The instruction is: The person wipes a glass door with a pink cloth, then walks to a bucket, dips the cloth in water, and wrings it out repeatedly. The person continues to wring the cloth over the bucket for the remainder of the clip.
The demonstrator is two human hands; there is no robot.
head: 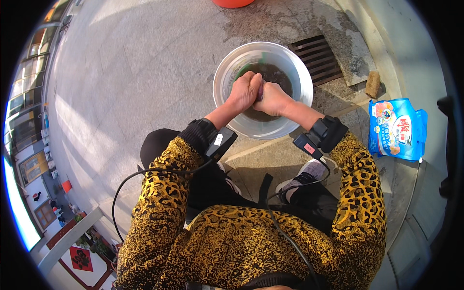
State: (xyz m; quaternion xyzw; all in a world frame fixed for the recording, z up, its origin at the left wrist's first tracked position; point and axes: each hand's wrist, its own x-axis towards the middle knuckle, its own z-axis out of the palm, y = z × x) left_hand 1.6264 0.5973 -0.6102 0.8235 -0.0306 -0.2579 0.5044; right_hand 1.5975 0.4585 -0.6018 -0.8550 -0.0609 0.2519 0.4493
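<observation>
My left hand and my right hand are pressed together over a white plastic bucket. Both are closed around a small wad of dark purplish material, probably wet cloth; most of it is hidden by the fingers. Below them, murky dark water with some bubbles stands in the bucket. The bucket rests on the paved floor in front of my feet. My wrists carry black strapped devices with cables running back along the arms.
A slatted metal drain grate lies just beyond the bucket to the right. Near the right wall are a brown cylindrical block and a blue printed plastic bag, seemingly laundry powder. An orange-red tub shows at the top edge.
</observation>
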